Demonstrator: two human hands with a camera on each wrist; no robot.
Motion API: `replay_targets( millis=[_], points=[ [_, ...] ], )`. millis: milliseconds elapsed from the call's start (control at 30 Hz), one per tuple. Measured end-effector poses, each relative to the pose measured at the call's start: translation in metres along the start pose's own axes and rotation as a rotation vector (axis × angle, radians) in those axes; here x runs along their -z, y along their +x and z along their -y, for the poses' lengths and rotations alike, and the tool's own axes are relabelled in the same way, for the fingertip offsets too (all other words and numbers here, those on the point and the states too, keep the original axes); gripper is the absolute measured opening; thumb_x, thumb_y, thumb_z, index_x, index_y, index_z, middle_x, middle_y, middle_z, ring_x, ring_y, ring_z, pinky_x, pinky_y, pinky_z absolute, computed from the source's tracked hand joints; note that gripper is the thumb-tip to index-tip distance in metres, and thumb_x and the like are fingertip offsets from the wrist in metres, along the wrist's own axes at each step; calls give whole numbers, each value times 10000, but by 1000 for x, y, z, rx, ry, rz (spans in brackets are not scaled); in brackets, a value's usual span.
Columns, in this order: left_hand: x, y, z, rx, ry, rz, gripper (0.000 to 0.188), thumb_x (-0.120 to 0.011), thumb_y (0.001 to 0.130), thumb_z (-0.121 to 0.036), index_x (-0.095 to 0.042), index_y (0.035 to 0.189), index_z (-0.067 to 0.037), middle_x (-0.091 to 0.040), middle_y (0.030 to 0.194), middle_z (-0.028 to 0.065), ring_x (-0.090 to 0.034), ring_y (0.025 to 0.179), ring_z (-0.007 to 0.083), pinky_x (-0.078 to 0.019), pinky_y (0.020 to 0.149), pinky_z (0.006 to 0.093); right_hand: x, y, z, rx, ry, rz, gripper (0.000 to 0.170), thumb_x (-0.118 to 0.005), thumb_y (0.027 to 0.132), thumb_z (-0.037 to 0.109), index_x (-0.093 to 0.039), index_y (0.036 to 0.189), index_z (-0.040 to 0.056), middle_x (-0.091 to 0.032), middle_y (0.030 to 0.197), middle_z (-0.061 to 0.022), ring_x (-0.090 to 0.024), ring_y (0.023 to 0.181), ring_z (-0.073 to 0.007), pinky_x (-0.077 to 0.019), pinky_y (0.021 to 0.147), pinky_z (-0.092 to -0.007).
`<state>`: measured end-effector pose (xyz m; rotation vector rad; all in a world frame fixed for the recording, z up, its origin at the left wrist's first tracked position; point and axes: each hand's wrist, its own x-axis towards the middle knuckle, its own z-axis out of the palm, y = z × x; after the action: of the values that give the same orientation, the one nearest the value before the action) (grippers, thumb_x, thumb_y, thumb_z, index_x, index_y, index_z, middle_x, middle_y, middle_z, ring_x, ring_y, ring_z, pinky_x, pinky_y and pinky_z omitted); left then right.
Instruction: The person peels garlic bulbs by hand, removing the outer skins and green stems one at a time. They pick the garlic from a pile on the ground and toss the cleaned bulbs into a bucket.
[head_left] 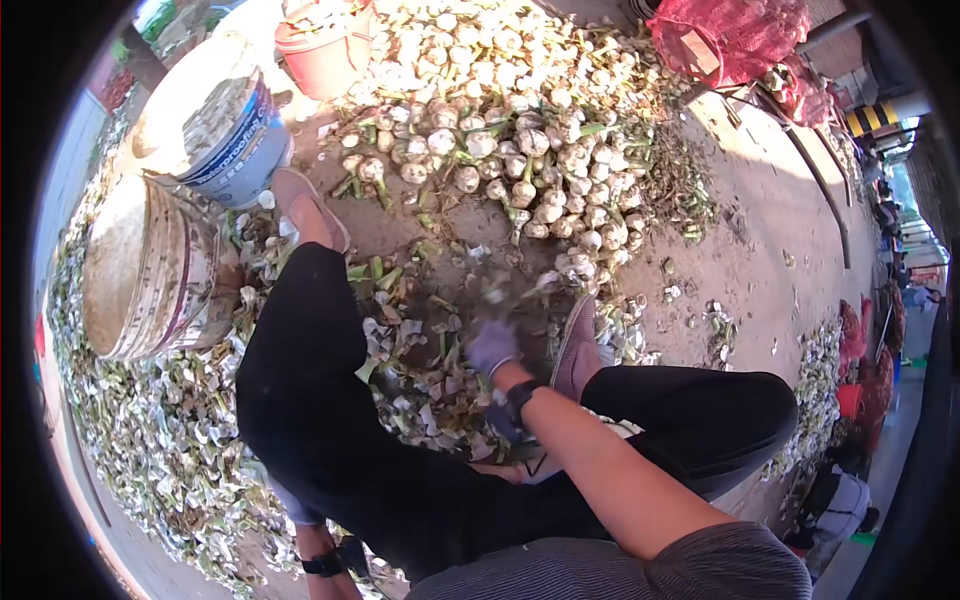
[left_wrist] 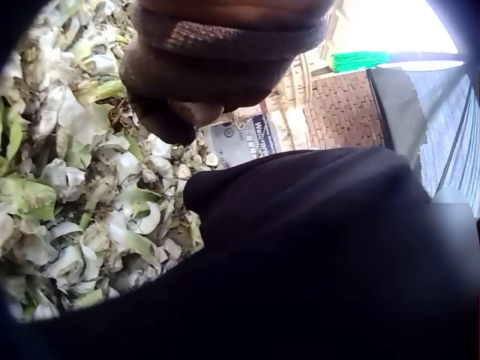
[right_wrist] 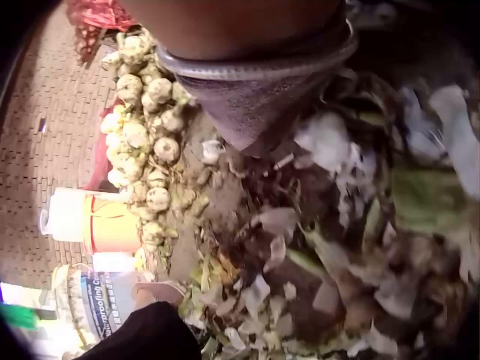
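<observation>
My right hand [head_left: 492, 348], in a purple knit glove, reaches down between the feet over scattered garlic skins [right_wrist: 255, 296] and stalks. It is motion-blurred, and a pale smear lies just beyond its fingers; I cannot tell whether they hold it. In the right wrist view the glove [right_wrist: 255, 105] tapers toward the ground, its fingers hidden. My left hand [head_left: 295, 505] hangs beside the left thigh, mostly hidden by the leg. In the left wrist view its gloved fingers [left_wrist: 169, 124] bend downward above peelings [left_wrist: 97, 195], with something pale and rounded beside them. Garlic bulbs [head_left: 535, 140] lie heaped ahead.
A blue-and-white bucket [head_left: 235, 150], a dirty white bucket [head_left: 190, 270] and a pink bucket [head_left: 325, 55] stand at the left and back. Red mesh sacks [head_left: 735, 35] lie at the back right. My shoes [head_left: 575, 350] flank the working spot.
</observation>
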<state>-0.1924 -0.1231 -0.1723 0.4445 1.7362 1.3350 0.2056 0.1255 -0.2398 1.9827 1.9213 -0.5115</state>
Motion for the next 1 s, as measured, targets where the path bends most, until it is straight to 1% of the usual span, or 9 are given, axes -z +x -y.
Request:
replay_targets(
  millis=[133, 267, 433, 633, 700, 767, 833, 900, 1000],
  points=[
    [-141, 101, -38, -207, 747, 80, 434, -574, 915, -370, -567, 1280, -136, -482, 1379, 127, -478, 1238, 316, -463, 965, 400, 36, -43, 33, 448, 883, 372, 448, -550, 837, 247, -564, 1237, 46, -585, 1230, -185, -573, 1118, -309, -435, 973, -444],
    [-305, 254, -101, -502, 1009, 13, 429, -591, 890, -362, -578, 1261, -146, -487, 1367, 117, -478, 1231, 311, -467, 955, 399, 48, 21, -99, -315, 475, -851, 422, -655, 808, 205, -569, 1166, -1, -596, 1115, -206, -553, 1035, -364, -437, 938, -453],
    [-347, 294, -118, -550, 1092, 21, 425, -612, 860, -353, -591, 1238, -158, -492, 1351, 105, -478, 1223, 306, -472, 943, 398, 16, 69, -198, -1174, 519, -578, 613, -652, 810, 319, -473, 1290, -18, -412, 1374, -268, -423, 1247, -404, -365, 1049, -480],
    [-354, 296, -124, -659, 1142, 16, 422, -638, 824, -342, -608, 1209, -172, -499, 1332, 90, -477, 1213, 300, -477, 928, 396, -18, -41, 50, -3, 608, 9, 631, -596, 841, 304, -413, 1377, 27, -369, 1438, -260, -336, 1341, -423, -265, 1129, -459],
    [-336, 281, -128, -713, 1119, 8, 421, -647, 812, -338, -613, 1200, -177, -502, 1325, 85, -477, 1210, 298, -479, 924, 396, -19, -86, 96, 861, 836, 176, 547, -580, 883, 303, -481, 1338, 15, -522, 1308, -231, -497, 1220, -368, -388, 1037, -427],
    [-319, 254, -126, -746, 1078, 65, 421, -655, 800, -334, -619, 1190, -181, -504, 1319, 80, -477, 1206, 296, -481, 919, 395, 52, -85, 92, 101, 1017, 797, 496, -627, 849, 217, -536, 1299, 28, -647, 1104, -168, -614, 1054, -299, -513, 885, -385],
    [-305, 193, -94, -760, 1046, 214, 420, -664, 788, -331, -624, 1181, -186, -506, 1313, 75, -477, 1203, 294, -483, 914, 395, 46, -59, 39, 143, 1190, 382, 358, -613, 854, 159, -628, 1175, 2, -678, 933, -88, -637, 763, -122, -528, 661, -291],
    [-283, 109, -42, -791, 1047, 466, 420, -672, 776, -327, -630, 1172, -191, -509, 1306, 70, -476, 1200, 292, -485, 909, 394, 33, -26, -45, -253, 1388, 408, 294, -566, 861, 116, -660, 1121, 17, -667, 995, -100, -647, 789, -148, -538, 620, -281],
    [-262, 23, 32, -878, 1045, 834, 421, -685, 758, -321, -638, 1157, -198, -512, 1297, 62, -476, 1195, 288, -488, 901, 393, 55, 15, -145, -231, 1203, 149, 295, -586, 903, 216, -639, 1129, 35, -637, 959, -44, -611, 759, -141, -519, 647, -274]
  ],
)
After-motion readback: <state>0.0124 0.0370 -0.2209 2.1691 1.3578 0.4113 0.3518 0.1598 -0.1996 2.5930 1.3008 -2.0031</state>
